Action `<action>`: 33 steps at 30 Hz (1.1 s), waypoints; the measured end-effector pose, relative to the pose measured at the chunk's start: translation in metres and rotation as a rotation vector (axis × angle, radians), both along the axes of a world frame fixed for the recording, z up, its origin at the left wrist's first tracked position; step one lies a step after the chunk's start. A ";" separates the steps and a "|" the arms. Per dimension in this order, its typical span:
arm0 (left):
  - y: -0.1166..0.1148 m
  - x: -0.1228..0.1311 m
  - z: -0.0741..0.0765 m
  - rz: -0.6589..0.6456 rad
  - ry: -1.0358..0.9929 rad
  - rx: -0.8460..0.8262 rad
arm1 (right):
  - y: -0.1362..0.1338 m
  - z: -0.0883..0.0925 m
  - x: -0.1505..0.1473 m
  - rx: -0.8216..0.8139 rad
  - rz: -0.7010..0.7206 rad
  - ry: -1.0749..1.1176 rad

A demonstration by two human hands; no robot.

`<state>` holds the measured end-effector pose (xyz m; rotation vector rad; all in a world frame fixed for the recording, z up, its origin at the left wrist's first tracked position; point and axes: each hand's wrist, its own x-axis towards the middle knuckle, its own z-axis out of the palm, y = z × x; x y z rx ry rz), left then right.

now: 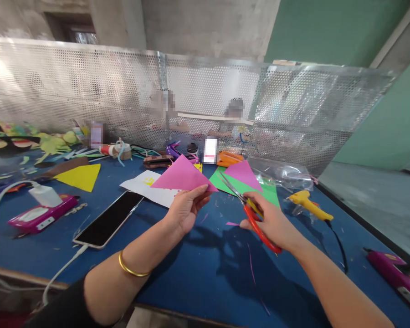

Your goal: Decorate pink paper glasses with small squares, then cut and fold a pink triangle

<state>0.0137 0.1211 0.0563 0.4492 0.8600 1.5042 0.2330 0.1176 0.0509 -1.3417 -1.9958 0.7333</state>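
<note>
Pinched between the thumb and fingers of my left hand (pixel 187 207) is a pink paper triangle (pixel 182 175), held up above the table. My right hand (pixel 268 218) is closed around red-handled scissors (pixel 259 228), whose blades are slightly apart and point toward the upper left. A thin pink paper strip (pixel 232 223) sticks out by my right thumb. Behind the scissors, a second pink piece (pixel 244 174) lies on a green sheet (pixel 268 189). Under and behind the held triangle is a white sheet (pixel 150 190) with yellow and pink marks.
A phone (pixel 109 219) with a cable lies at left, near a magenta power strip (pixel 44 214) and yellow paper (pixel 80 176). At right are a yellow glue gun (pixel 310 205) and another power strip (pixel 398 278). A perforated metal screen (pixel 123 91) stands behind; two people are beyond it.
</note>
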 end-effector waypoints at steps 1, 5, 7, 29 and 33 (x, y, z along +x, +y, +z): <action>0.000 0.000 0.000 0.005 0.002 -0.001 | 0.000 -0.002 0.004 0.017 -0.049 -0.057; 0.000 0.003 -0.002 0.021 0.021 -0.007 | -0.004 -0.006 0.016 0.046 -0.094 -0.050; -0.001 0.004 -0.003 0.022 0.032 -0.007 | -0.007 -0.007 0.015 0.051 -0.028 -0.011; -0.008 0.012 -0.004 -0.005 0.052 -0.020 | -0.017 -0.012 0.000 0.273 0.028 -0.168; -0.008 0.013 -0.005 -0.007 0.043 -0.009 | -0.017 -0.012 0.000 0.271 0.038 -0.161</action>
